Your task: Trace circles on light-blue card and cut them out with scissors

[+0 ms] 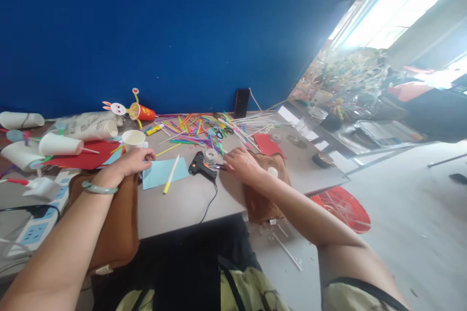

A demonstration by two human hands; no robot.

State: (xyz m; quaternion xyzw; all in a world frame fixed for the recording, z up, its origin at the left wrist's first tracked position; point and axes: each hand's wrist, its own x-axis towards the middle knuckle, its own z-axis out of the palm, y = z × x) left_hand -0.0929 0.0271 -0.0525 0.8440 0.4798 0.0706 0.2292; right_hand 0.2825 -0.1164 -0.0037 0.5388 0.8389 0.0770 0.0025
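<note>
My left hand (pixel 135 161) is by the left edge of a light blue sheet of paper (pixel 156 175), its fingers curled together; what they hold, if anything, is hidden. A white marker with a yellow end (pixel 171 175) lies across the sheet. My right hand (pixel 241 164) is lowered to the table, fingers closed at the end of a slim dark tool (pixel 216 166) whose kind I cannot make out. Between the hands lies a black hot glue gun (pixel 202 167), its cord trailing off the front edge. A roll of clear tape (pixel 210 155) sits just behind it.
Coloured sticks (pixel 197 126) are heaped along the blue wall, with scissors (pixel 219 134) among them. Paper cups (pixel 60 145) and a power strip (pixel 40 223) crowd the left. Brown cushions (pixel 116 223) lie under both forearms. A red basket (pixel 343 209) stands below, right.
</note>
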